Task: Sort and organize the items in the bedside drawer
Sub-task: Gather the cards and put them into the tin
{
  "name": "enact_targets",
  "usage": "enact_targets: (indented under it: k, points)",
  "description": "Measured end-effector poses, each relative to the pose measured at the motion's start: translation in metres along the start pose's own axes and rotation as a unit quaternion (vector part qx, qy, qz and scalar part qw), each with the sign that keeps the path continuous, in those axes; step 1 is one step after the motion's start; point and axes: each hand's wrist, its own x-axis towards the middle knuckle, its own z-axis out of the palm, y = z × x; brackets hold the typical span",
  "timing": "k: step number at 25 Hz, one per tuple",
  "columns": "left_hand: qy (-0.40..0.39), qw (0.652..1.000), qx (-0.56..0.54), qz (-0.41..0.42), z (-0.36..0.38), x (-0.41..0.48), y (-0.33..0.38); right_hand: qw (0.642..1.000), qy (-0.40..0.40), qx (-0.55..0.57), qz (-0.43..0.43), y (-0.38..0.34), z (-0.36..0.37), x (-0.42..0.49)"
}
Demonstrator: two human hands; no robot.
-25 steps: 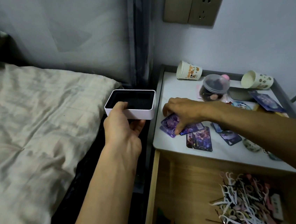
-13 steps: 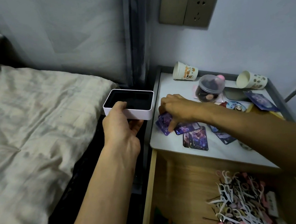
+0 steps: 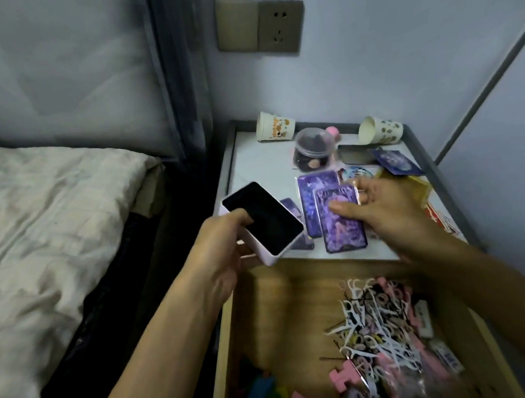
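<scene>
Purple cards (image 3: 341,223) were fanned in my right hand (image 3: 386,215), pinched under the thumb just above the nightstand top (image 3: 257,163), gathered, I judged, for boxing. My left hand (image 3: 221,255) gripped the white box (image 3: 265,222) by its near end, dark mouth tilted toward the cards, just beside them at the back edge of the open drawer (image 3: 266,308).

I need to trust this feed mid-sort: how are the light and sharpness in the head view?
Head view: dim bluish light, no hard glare; the box interior reads flat black, no detail. Head view: the right hand and the clutter in the drawer's near right corner are smeared, the purple cards fairly sharp. Head view: wide-angle bending toward the edges.
</scene>
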Motion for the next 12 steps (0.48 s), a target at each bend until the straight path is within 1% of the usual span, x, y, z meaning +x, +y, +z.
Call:
enact_targets:
  k: [3,5,10,12]
  points:
    - [-0.107,0.989,0.098,-0.034,0.020,-0.013,-0.032,0.993,-0.006,0.084,0.077,0.034,-0.014,-0.036]
    - [-0.163,0.978,0.118,-0.048,0.025,-0.016,-0.045,0.990,-0.004,0.099,0.096,0.047,-0.019,-0.049]
    - [-0.213,0.967,0.130,-0.052,0.039,-0.019,-0.059,0.994,-0.004,0.087,0.072,0.045,-0.031,-0.056]
    - [-0.219,0.965,0.134,-0.056,0.049,-0.019,-0.063,0.993,-0.016,0.077,0.084,0.045,-0.031,-0.055]
